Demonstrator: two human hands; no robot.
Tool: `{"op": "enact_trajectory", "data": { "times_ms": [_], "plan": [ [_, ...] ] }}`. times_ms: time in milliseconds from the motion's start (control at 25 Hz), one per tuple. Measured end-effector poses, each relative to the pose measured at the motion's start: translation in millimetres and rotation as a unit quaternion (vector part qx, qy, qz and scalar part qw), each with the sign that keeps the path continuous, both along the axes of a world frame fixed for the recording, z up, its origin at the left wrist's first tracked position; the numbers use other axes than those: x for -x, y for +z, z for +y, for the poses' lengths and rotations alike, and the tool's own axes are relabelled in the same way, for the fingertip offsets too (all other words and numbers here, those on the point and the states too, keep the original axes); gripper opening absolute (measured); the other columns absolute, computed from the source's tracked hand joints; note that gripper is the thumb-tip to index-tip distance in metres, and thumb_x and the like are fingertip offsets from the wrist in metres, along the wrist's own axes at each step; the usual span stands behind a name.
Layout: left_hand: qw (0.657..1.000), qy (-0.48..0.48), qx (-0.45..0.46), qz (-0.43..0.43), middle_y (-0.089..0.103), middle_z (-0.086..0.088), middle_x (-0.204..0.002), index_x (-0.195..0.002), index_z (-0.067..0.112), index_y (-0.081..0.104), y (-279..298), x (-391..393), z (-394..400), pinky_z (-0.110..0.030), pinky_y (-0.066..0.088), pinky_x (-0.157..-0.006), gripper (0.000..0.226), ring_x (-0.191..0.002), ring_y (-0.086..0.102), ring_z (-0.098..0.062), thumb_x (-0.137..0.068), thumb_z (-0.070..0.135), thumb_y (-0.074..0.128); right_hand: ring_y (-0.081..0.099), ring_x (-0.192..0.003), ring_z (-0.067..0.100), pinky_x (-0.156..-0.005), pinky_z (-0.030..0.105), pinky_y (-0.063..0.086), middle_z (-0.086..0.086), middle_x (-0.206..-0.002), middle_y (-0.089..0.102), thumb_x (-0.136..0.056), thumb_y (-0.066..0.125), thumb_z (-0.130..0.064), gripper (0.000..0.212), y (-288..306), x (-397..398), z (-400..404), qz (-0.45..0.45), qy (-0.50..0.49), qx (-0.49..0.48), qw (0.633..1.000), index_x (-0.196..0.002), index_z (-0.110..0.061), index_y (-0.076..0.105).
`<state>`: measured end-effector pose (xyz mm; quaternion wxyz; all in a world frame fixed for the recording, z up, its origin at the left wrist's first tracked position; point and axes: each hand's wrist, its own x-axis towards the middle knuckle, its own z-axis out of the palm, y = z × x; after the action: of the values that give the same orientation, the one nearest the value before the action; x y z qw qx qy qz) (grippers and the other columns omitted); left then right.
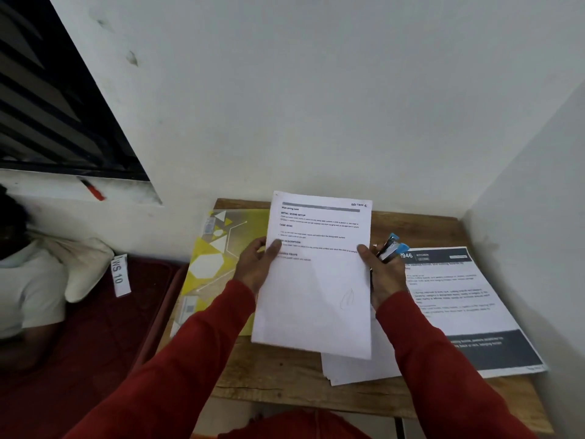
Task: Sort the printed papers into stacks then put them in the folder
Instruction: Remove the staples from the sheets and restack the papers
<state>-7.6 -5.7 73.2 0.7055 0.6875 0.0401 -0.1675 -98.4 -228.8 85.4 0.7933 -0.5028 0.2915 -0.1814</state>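
I hold a white printed sheet (316, 280) upright above the wooden table (278, 378), with black headings and "SECTION 6" handwritten at its top right. My left hand (256, 264) pinches its left edge, thumb on the front. My right hand (381, 274) grips its right edge and also holds a blue-and-black stapler (391, 247). A yellow folder (218, 264) with white geometric shapes lies flat on the table's left side. A stack of white papers (354, 369) lies under the held sheet, and a page with dark bands marked "946 KITCHEN" (465, 308) lies to the right.
White walls close in behind and to the right of the table. On the left, a person in a white shirt (25, 289) lies on a maroon mattress (95, 343) beside a pillow (85, 264) and a tag "WS 10" (119, 275). A dark window (47, 106) is upper left.
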Motion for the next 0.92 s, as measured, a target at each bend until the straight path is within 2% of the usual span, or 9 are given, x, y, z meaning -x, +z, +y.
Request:
{"op": "enact_trajectory", "data": {
  "times_ms": [80, 200, 280, 360, 480, 560, 640, 760, 920],
  "plan": [
    [0.998, -0.027, -0.053, -0.018, 0.073, -0.007, -0.098, -0.108, 0.016, 0.063, -16, 13, 12, -0.032, 0.058, -0.071, 0.018, -0.08, 0.071, -0.019, -0.091, 0.019, 0.066, 0.064, -0.059, 0.01, -0.06, 0.026, 0.055, -0.003, -0.064, 0.064, -0.087, 0.066, 0.003, 0.028, -2, -3, 3, 0.013, 0.003, 0.011, 1.0, -0.074, -0.016, 0.05],
    [0.997, 0.016, -0.079, -0.01, 0.071, -0.007, -0.104, -0.109, 0.018, 0.063, -33, 17, 35, -0.039, 0.057, -0.082, 0.018, -0.09, 0.069, -0.025, -0.091, 0.018, 0.066, 0.067, -0.064, 0.015, -0.057, 0.03, 0.054, 0.003, -0.072, 0.068, -0.089, 0.068, -0.007, 0.022, -7, -8, 17, 0.044, 0.067, 0.028, 0.996, -0.08, -0.016, 0.049],
    [0.992, 0.051, -0.116, -0.024, 0.069, -0.006, -0.107, -0.113, 0.014, 0.062, -38, 16, 54, -0.039, 0.055, -0.084, 0.023, -0.093, 0.067, -0.026, -0.091, 0.019, 0.065, 0.07, -0.073, 0.019, -0.065, 0.035, 0.057, 0.006, -0.081, 0.071, -0.09, 0.067, -0.013, 0.019, -17, -12, 32, 0.066, 0.115, 0.027, 0.991, -0.086, -0.015, 0.048],
    [0.987, 0.083, -0.137, -0.03, 0.068, -0.007, -0.105, -0.112, 0.011, 0.061, -45, 17, 78, -0.032, 0.052, -0.078, 0.02, -0.091, 0.065, -0.026, -0.092, 0.014, 0.063, 0.068, -0.08, 0.025, -0.075, 0.042, 0.059, 0.012, -0.088, 0.068, -0.09, 0.066, -0.014, 0.022, -27, -17, 49, 0.088, 0.155, 0.035, 0.983, -0.087, -0.018, 0.045],
    [0.979, 0.11, -0.171, -0.022, 0.068, -0.009, -0.107, -0.111, 0.009, 0.062, -61, 20, 114, -0.033, 0.05, -0.082, 0.02, -0.094, 0.065, -0.027, -0.092, 0.01, 0.063, 0.063, -0.087, 0.028, -0.086, 0.05, 0.055, 0.012, -0.089, 0.062, -0.086, 0.069, -0.018, 0.02, -44, -23, 71, 0.123, 0.192, 0.103, 0.968, -0.085, -0.026, 0.05],
    [0.965, 0.115, -0.235, -0.014, 0.068, -0.012, -0.109, -0.114, 0.006, 0.061, -74, 21, 131, -0.04, 0.05, -0.089, 0.025, -0.098, 0.064, -0.029, -0.09, 0.012, 0.064, 0.062, -0.086, 0.023, -0.077, 0.041, 0.057, 0.009, -0.088, 0.061, -0.088, 0.067, -0.014, 0.018, -46, -24, 82, 0.137, 0.203, 0.122, 0.962, -0.094, -0.02, 0.051],
    [0.95, 0.118, -0.288, 0.006, 0.067, -0.014, -0.112, -0.117, 0.006, 0.061, -87, 23, 140, -0.043, 0.049, -0.093, 0.029, -0.103, 0.063, -0.033, -0.09, 0.014, 0.064, 0.068, -0.082, 0.02, -0.066, 0.031, 0.058, 0.009, -0.094, 0.066, -0.092, 0.063, -0.008, 0.02, -48, -26, 90, 0.146, 0.222, 0.1, 0.959, -0.107, -0.011, 0.049],
    [0.939, 0.109, -0.327, 0.013, 0.064, -0.018, -0.119, -0.121, 0.006, 0.059, -90, 29, 141, -0.042, 0.045, -0.096, 0.035, -0.109, 0.059, -0.037, -0.088, 0.012, 0.066, 0.072, -0.074, 0.018, -0.063, 0.031, 0.059, 0.014, -0.104, 0.07, -0.094, 0.059, -0.006, 0.021, -50, -28, 94, 0.15, 0.248, 0.085, 0.953, -0.113, -0.007, 0.049],
    [0.858, 0.09, -0.504, -0.033, 0.033, -0.014, -0.141, -0.14, 0.023, 0.042, -67, 45, 118, -0.052, 0.032, -0.102, 0.066, -0.12, 0.037, -0.041, -0.081, 0.024, 0.073, 0.062, -0.056, 0.017, -0.057, 0.031, 0.055, 0.014, -0.089, 0.07, -0.093, 0.06, -0.012, 0.01, -56, -18, 60, 0.175, 0.172, 0.132, 0.96, -0.099, -0.012, 0.052]
  ]
}}
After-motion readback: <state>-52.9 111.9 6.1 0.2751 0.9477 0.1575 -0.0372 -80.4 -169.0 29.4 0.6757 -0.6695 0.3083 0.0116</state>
